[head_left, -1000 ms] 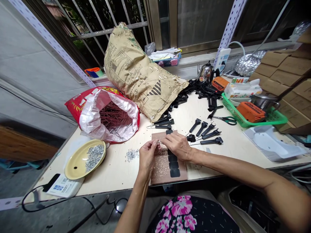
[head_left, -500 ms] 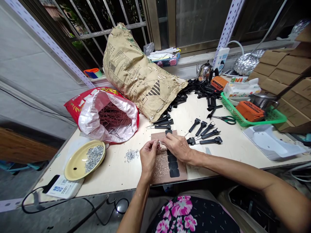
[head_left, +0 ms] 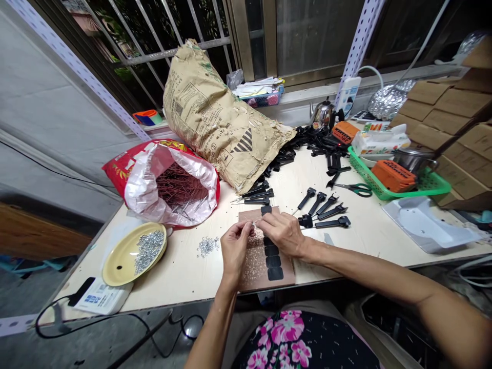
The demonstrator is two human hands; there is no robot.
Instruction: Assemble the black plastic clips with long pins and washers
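Observation:
My left hand [head_left: 235, 245] is closed in a pinch above a brown board [head_left: 253, 279]; what its fingertips hold is too small to name. Close beside it, my right hand [head_left: 284, 233] is also pinched, its fingertips meeting near the left ones with something tiny and pale between them. A column of black rounded squares [head_left: 274, 261] runs down the board, partly hidden by my right hand. Pale specks cover the board's left part. Left of it lies a small pile of shiny metal pieces [head_left: 208, 246]. Several black handle-like parts [head_left: 327, 205] with thin rods lie to the right.
A yellow dish [head_left: 111, 266] of metal pieces sits at left, by a white phone-like device [head_left: 102, 297]. Behind are a red bag [head_left: 115, 164] of brownish rods and a large paper sack [head_left: 215, 123]. Scissors [head_left: 359, 189] and a green basket [head_left: 430, 190] stand right.
My right hand's fingertips have shifted slightly, still close to the left ones. The black part beside my right wrist sits a little differently. Otherwise the view moves only slightly.

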